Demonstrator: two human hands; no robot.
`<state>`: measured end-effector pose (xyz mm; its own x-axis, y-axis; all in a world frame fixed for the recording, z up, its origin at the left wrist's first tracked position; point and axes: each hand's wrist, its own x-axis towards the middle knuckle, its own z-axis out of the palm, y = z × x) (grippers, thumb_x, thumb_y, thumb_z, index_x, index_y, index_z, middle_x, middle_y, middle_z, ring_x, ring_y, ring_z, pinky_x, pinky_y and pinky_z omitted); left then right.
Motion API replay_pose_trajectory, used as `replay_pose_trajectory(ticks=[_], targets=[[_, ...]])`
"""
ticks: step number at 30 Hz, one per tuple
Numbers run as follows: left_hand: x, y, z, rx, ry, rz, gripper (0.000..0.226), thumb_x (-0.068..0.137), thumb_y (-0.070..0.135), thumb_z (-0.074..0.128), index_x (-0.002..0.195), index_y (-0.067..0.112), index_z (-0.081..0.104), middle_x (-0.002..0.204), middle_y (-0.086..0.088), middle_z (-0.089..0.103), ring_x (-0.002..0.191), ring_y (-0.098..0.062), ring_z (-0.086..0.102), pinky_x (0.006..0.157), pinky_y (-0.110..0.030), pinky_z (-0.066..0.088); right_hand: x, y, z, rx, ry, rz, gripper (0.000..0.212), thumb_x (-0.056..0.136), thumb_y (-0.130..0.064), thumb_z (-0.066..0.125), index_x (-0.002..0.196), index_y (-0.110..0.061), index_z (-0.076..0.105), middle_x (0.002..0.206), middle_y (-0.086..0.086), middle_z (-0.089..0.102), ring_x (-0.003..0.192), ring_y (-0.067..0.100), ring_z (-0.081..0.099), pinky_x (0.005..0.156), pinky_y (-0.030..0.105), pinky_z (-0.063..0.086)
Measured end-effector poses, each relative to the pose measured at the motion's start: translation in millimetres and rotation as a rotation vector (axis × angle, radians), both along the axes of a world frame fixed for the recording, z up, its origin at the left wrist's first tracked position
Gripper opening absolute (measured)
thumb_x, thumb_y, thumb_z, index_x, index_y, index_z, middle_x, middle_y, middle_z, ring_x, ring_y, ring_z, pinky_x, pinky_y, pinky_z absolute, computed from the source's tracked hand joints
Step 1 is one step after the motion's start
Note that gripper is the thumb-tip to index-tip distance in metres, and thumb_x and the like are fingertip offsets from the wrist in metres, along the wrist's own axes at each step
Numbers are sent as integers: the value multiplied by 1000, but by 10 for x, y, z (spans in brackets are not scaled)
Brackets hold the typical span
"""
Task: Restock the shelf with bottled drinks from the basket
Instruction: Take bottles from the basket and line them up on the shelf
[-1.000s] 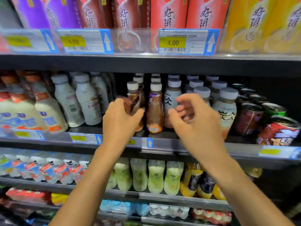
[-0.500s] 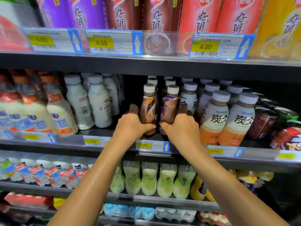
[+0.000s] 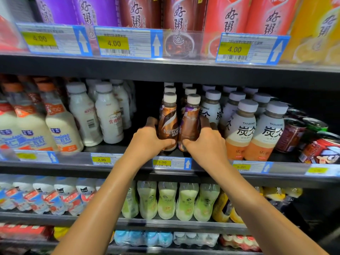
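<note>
Brown-labelled coffee bottle (image 3: 168,124) wrapped in left hand (image 3: 147,142), purple-labelled bottle (image 3: 189,124) in right hand (image 3: 207,146), both upright at front of middle shelf (image 3: 128,163). Likely hazard: a careless push toppling rows behind

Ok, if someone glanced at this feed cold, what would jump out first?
Both hands: the left hand and right hand each wrap a brown coffee bottle at the middle shelf's front edge. Next, the yellow 4.00 price tags on the rail above, under tall bright cartons.
</note>
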<state>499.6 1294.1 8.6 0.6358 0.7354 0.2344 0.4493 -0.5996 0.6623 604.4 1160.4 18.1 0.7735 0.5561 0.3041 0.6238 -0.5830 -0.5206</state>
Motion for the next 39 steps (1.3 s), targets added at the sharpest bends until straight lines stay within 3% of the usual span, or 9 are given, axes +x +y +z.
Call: replay_pose_trajectory(ticks=[5,9,11,14,18,22,33,36,39], targets=[[-7,-3,-17,18,24,-20,58,76,45,79,119,19,50,113,-1,67,92,-16,60,74,-28,45,-68,29,-7,38,-46,-17,40,80,-49,74,83,-13,56,87,10,62,90,38,64,67,36,48],[-43,-2,-10,31,38,-54,54,78,46,77,122,22,55,109,1,69,93,-17,64,75,-28,47,-86,21,-19,13,-37,-24,52,78,-60,73,86,-18,41,104,13,62,97,37,62,70,37,47],[-47,-24,6,32,50,-34,61,75,50,78,122,21,52,110,3,66,95,-18,62,75,-28,46,-53,-5,-19,7,-7,-19,50,79,-55,73,86,-18,40,103,10,58,97,36,59,70,35,44],[-25,-58,22,34,50,22,65,71,54,80,113,20,44,112,-2,63,92,-18,56,73,-31,44,6,-38,-22,10,18,1,41,81,-46,73,86,-16,44,90,4,51,95,34,57,68,34,38],[-18,-69,6,42,32,42,65,72,52,80,115,18,47,114,-5,65,101,-25,62,74,-33,47,28,-7,-56,52,12,-11,49,78,-49,76,102,-11,56,102,10,63,96,34,60,68,33,42],[-37,-42,-3,48,31,32,61,74,50,79,118,18,50,112,-3,67,95,-22,63,72,-31,47,18,16,-56,54,21,-37,56,77,-50,78,108,-8,56,104,13,64,97,36,62,68,33,42],[-29,-60,-5,50,37,17,63,74,50,79,120,18,50,108,-2,67,86,-17,56,71,-29,44,-7,-10,-9,-29,45,-15,41,79,-45,77,91,-14,53,105,11,65,97,33,61,75,37,50],[-29,-54,-15,65,26,22,63,75,49,78,122,18,50,109,-3,68,92,-20,62,72,-30,46,-19,8,-17,-29,45,-34,47,79,-48,77,100,-11,59,105,11,65,99,33,62,74,37,50],[-32,-47,-20,77,26,14,63,76,48,78,124,19,51,112,-2,68,98,-21,64,75,-30,48,2,-3,-20,-43,47,-17,45,78,-51,76,94,-15,54,105,8,64,99,31,61,71,34,45]])
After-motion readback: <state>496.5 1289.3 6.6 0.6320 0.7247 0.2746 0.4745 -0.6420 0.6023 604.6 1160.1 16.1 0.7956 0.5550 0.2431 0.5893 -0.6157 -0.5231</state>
